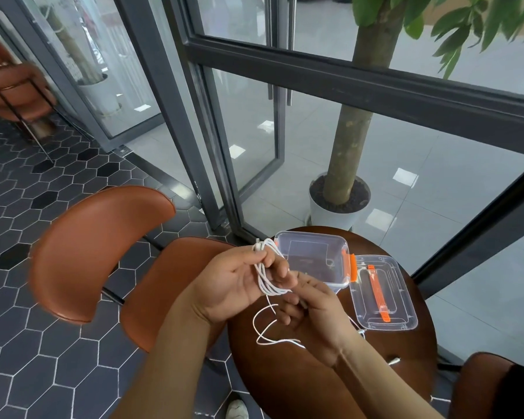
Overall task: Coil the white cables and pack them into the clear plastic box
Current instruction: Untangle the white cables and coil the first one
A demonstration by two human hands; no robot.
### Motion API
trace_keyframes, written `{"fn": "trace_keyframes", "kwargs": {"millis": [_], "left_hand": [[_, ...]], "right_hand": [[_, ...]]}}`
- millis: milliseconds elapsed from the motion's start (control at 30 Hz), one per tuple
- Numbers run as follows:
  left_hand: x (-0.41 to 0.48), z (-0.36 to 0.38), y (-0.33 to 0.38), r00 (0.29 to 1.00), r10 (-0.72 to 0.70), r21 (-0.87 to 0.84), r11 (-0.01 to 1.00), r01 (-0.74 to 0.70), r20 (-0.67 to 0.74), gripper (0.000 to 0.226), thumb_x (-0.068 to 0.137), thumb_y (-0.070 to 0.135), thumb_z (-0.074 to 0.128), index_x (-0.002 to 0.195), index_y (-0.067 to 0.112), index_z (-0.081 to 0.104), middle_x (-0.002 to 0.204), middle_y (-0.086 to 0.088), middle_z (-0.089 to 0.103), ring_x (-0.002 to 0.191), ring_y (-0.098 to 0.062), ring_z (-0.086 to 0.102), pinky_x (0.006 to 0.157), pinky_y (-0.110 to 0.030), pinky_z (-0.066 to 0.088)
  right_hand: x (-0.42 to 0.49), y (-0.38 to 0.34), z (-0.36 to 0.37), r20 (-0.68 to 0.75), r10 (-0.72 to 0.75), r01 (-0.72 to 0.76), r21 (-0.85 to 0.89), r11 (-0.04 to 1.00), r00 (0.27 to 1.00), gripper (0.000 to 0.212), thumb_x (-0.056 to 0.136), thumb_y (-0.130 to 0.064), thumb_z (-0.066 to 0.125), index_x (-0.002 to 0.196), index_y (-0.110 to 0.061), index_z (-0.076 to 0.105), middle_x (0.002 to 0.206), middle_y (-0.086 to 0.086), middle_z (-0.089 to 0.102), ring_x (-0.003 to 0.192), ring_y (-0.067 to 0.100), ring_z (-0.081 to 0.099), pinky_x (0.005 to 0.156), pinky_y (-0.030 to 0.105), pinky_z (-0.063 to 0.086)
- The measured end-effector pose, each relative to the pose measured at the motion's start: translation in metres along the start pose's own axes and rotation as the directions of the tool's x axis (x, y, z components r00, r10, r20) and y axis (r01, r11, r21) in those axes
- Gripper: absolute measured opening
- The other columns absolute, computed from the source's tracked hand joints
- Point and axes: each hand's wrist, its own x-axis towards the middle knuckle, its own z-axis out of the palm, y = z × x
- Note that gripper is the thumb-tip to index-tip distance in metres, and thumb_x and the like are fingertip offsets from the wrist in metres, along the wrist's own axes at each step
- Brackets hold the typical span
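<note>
My left hand (239, 278) holds a partly coiled white cable (265, 267) above the left edge of the round table, its fingers curled round the loops. Just below and to the right, my right hand (309, 306) pinches the loose run of the same cable. The free tail (263, 334) hangs down and loops over the table. Behind the hands stands the clear plastic box (312, 255) with an orange latch, open. Its clear lid (381, 293), with an orange handle, lies flat on the table to the right of the box.
The small round dark wooden table (406, 373) stands beside a glass wall. A brown leather chair (103, 252) is to the left, another chair (490, 388) at the lower right. A potted tree (339, 204) stands beyond the glass. A cable plug (395, 360) lies near my right forearm.
</note>
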Motion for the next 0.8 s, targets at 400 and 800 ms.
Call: {"fn": "trace_keyframes", "kwargs": {"millis": [400,800], "left_hand": [[0.002,-0.001,-0.026,0.783,0.090,0.313,0.940,0.138,-0.615,0.021,0.098,0.012,0.063,0.111,-0.004,0.068,0.098,-0.019,0.078,0.092,-0.034,0.077,0.077,-0.041,0.063],[0.001,0.011,-0.044,0.625,0.189,0.194,0.979,-0.062,-0.757,0.014,0.096,0.009,0.065,0.095,-0.002,0.073,0.084,-0.017,0.079,0.082,-0.036,0.078,0.064,-0.035,0.064]], "right_hand": [[0.005,-0.013,-0.016,-0.150,-0.149,0.073,-0.422,0.904,0.977,0.021,0.101,-0.019,0.058,0.093,-0.003,0.067,0.059,0.004,0.039,0.050,0.015,0.039,0.047,0.028,0.040],[-0.013,-0.017,-0.031,-0.154,-0.119,0.020,-0.529,0.848,0.981,0.018,0.081,-0.023,0.081,0.087,-0.008,0.074,0.069,0.017,0.067,0.061,0.029,0.066,0.060,0.028,0.051]]}}
